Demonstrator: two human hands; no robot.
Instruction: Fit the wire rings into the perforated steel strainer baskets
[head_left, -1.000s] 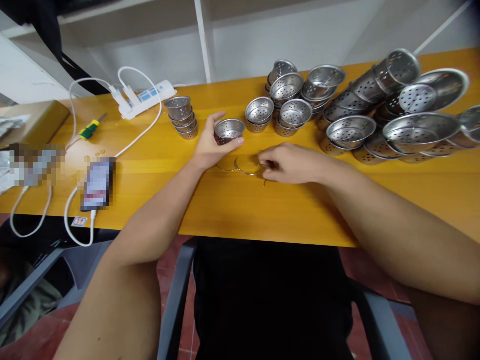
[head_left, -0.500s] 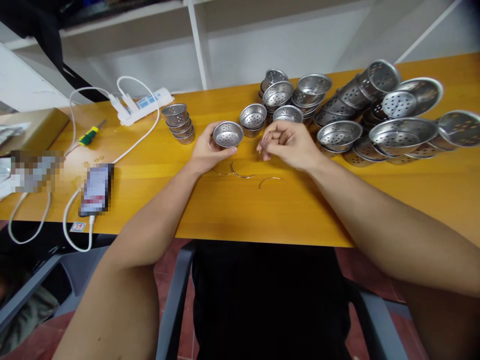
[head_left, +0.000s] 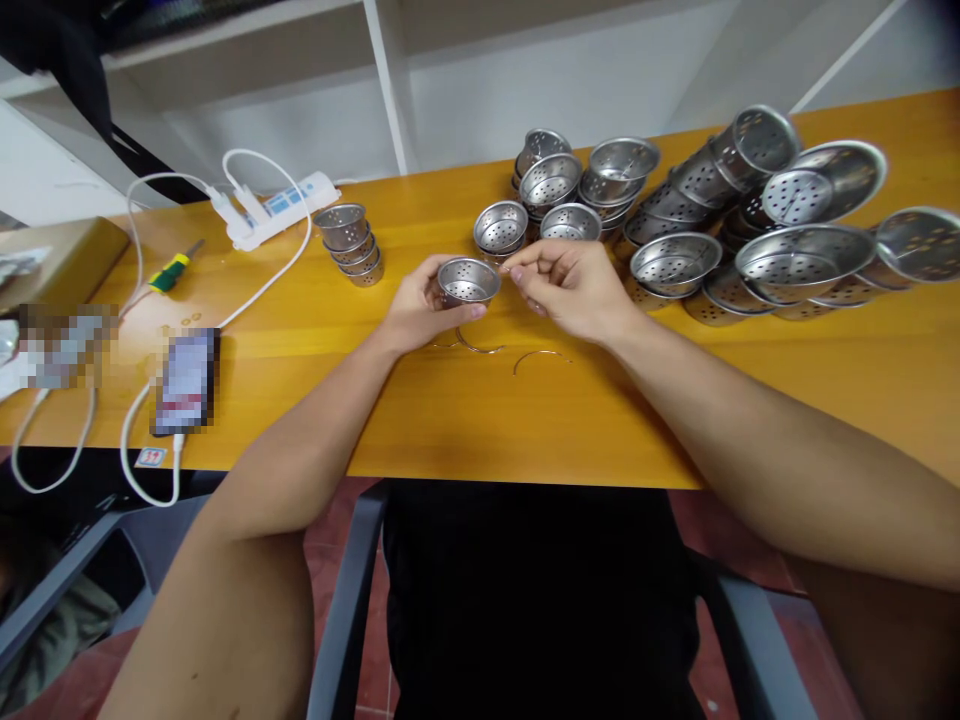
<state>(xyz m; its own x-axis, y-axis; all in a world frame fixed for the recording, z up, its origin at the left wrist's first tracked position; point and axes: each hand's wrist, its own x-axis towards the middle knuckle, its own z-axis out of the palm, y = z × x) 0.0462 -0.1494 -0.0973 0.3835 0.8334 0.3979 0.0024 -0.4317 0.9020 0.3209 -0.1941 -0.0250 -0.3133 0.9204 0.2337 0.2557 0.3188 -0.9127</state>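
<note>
My left hand (head_left: 417,310) is closed round a small perforated metal cup (head_left: 469,284), its mouth tipped slightly towards me. Thumb in front and fingers behind, it keeps the cup just above the table. Close to the right of the cup's rim, my right hand (head_left: 571,285) pinches a thin wire, of which only a tiny bit shows at the fingertips. Below the hands, curved wires (head_left: 480,350) lie on the wood, with another bent wire (head_left: 541,352) a little to the right.
Several stacked perforated cups (head_left: 551,180) and larger perforated bowls (head_left: 806,262) crowd the back right of the table (head_left: 525,430). Left stand a short cup stack (head_left: 349,245), a power strip (head_left: 289,210) with white cables, a screwdriver (head_left: 171,272) and a phone (head_left: 186,380).
My left hand has turned the cup more upright and shifted it slightly right. The right hand's fingertips have risen and come close to the cup's rim. The view has shifted slightly.
</note>
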